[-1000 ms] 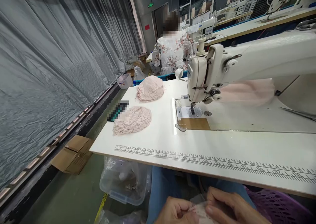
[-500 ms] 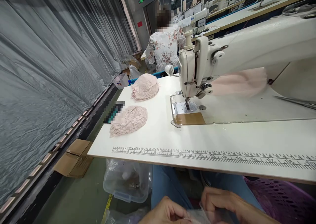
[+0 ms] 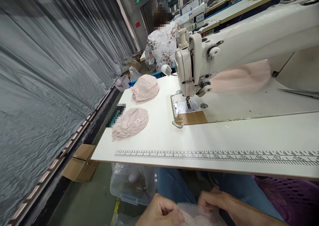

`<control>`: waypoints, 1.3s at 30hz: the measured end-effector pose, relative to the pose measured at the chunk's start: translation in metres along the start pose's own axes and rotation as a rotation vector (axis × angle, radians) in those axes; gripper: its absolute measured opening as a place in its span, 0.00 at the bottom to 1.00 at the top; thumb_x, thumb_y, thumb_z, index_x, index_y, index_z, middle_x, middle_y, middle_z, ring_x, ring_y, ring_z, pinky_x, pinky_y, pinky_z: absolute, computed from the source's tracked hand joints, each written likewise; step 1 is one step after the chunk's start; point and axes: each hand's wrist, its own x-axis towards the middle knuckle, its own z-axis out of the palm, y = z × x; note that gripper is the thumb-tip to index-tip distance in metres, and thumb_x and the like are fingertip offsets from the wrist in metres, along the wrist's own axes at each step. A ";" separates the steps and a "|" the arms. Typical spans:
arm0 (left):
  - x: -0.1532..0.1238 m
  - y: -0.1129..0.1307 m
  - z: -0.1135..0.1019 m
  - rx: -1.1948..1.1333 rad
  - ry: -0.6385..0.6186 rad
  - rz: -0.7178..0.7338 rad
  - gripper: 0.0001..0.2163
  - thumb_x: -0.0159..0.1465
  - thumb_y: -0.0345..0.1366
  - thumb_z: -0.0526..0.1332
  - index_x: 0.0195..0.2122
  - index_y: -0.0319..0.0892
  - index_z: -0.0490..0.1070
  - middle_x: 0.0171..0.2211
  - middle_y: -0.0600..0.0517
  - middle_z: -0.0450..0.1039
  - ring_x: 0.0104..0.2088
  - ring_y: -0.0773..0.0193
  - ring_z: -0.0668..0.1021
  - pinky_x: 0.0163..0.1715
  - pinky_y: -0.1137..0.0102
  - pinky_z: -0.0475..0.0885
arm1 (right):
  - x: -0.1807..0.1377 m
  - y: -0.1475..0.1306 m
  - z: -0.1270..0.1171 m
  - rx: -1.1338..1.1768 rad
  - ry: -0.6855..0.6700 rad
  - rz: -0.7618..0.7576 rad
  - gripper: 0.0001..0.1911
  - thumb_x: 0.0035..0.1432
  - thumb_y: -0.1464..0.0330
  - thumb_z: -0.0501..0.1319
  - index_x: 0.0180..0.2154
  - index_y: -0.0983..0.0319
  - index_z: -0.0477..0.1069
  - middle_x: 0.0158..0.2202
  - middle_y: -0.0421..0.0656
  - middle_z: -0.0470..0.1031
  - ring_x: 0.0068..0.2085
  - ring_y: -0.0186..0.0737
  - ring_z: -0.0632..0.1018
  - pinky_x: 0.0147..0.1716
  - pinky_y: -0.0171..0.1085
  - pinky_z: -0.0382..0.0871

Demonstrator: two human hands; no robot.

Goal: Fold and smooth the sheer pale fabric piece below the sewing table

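**Below the tabletop edge: both hands on a pale lace piece**

Low in the head view, under the near edge of the tabletop [image 3: 224, 136], the left hand [image 3: 161, 212] and right hand [image 3: 219, 201] meet over the lap. Each grip is closed on the same pale lace piece [image 3: 191, 214], pinched from either side; the piece lies between the hands, just above the blue-clad legs [image 3: 171, 186], and is partly cut off by the bottom frame edge.

On the tabletop: a printed ruler scale [image 3: 211, 156] runs along the near edge. A sewing machine [image 3: 224, 50] stands right of centre, with pink fabric [image 3: 241, 78] bunched behind its arm. Two stacks of pink lace pieces lie to the left, a near stack [image 3: 131, 123] and a far stack [image 3: 146, 88], well apart from the hands.

Below: clear plastic bin [image 3: 132, 184] on the floor at left, purple basket [image 3: 291, 196] at right, cardboard box [image 3: 81, 163] by the grey plastic sheeting [image 3: 50, 69].

Background: another person [image 3: 161, 43] seated at the next station, back turned.
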 end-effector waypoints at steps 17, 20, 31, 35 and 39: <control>-0.003 0.014 0.006 -0.024 0.073 -0.212 0.25 0.42 0.54 0.75 0.32 0.36 0.83 0.19 0.52 0.71 0.20 0.74 0.61 0.21 0.76 0.53 | 0.011 0.002 -0.004 0.036 -0.026 -0.017 0.07 0.55 0.61 0.59 0.31 0.58 0.68 0.32 0.39 0.68 0.39 0.44 0.70 0.37 0.38 0.60; -0.004 0.018 0.006 -0.052 0.047 -0.198 0.24 0.43 0.53 0.75 0.32 0.37 0.83 0.21 0.52 0.71 0.22 0.73 0.65 0.22 0.77 0.56 | 0.009 0.007 -0.001 -0.006 -0.014 0.052 0.06 0.47 0.67 0.62 0.29 0.58 0.66 0.35 0.39 0.67 0.41 0.45 0.70 0.39 0.38 0.60; -0.008 0.020 0.007 -0.096 0.024 -0.134 0.30 0.44 0.62 0.71 0.33 0.37 0.82 0.19 0.55 0.64 0.20 0.76 0.58 0.27 0.76 0.62 | 0.015 0.019 0.012 0.076 0.039 -0.086 0.17 0.60 0.53 0.57 0.30 0.58 0.73 0.29 0.38 0.66 0.35 0.41 0.69 0.35 0.36 0.60; -0.007 0.023 0.009 -0.090 0.050 -0.169 0.31 0.43 0.62 0.71 0.32 0.35 0.81 0.19 0.55 0.64 0.20 0.75 0.59 0.25 0.76 0.59 | 0.013 0.014 0.013 0.070 0.054 -0.045 0.12 0.59 0.58 0.57 0.32 0.57 0.74 0.33 0.40 0.68 0.37 0.43 0.71 0.36 0.37 0.62; -0.006 0.023 0.009 -0.043 0.083 -0.188 0.30 0.43 0.63 0.71 0.27 0.35 0.79 0.19 0.55 0.65 0.21 0.74 0.61 0.22 0.75 0.53 | 0.013 0.013 0.016 -0.014 0.066 -0.021 0.11 0.57 0.59 0.59 0.28 0.59 0.69 0.33 0.41 0.69 0.39 0.46 0.72 0.39 0.39 0.62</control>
